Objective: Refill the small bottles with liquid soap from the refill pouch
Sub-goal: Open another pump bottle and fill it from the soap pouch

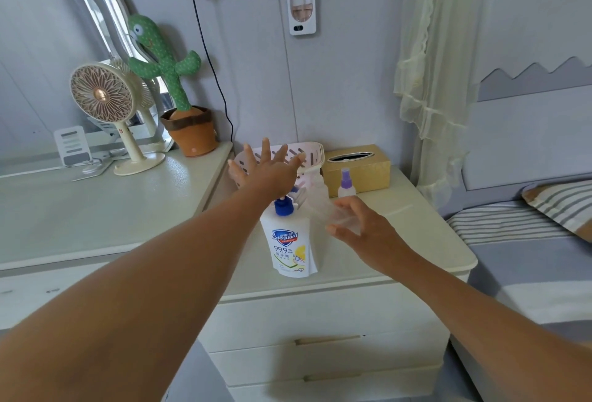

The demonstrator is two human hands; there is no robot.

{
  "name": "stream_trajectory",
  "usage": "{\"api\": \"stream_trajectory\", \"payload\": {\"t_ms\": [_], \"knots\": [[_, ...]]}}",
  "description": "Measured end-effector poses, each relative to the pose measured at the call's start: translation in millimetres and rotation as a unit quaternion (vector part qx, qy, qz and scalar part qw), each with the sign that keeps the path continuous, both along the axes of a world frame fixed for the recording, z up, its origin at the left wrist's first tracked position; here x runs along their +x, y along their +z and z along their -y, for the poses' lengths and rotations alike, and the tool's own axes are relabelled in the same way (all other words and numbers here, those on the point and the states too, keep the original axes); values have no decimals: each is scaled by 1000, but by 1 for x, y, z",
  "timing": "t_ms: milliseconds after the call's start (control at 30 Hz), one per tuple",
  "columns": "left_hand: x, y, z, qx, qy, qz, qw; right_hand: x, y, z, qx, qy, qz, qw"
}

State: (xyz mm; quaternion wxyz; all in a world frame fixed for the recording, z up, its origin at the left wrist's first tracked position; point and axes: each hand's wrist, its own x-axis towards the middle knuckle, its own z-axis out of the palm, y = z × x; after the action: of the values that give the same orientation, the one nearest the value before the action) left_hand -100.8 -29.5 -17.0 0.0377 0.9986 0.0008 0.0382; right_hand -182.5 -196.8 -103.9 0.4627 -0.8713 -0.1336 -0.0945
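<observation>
right hand curls round clear small bottle, bit blurry; left hand spread wide above basket, holding nothing; refill pouch stands capped on nightstand beside bottle; setup stage i reckon; next: uncap pouch, aim at narrow neck

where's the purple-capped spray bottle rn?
Head view, right of centre: the clear spray bottle with purple cap stands on the white nightstand, in front of the gold tissue box, beyond the right hand.
</observation>
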Motion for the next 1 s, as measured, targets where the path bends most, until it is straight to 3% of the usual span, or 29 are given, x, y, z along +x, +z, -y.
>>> {"api": "stream_trajectory", "payload": {"t_ms": [233,500,767,1000], "knots": [[-5,-14,-1,-24,7,-37,999,-3,-5,-1,-19,4,-8,1000],[5,-1,-4,-9,9,0,1000,2,2,-1,-15,5,4,1000],[-11,-9,1,-44,19,-41,998,-4,-4,-2,-28,4,7,1000],[-6,11,0,11,-2,-15,1000,2,0,-2,-2,-1,15,1000]]}}
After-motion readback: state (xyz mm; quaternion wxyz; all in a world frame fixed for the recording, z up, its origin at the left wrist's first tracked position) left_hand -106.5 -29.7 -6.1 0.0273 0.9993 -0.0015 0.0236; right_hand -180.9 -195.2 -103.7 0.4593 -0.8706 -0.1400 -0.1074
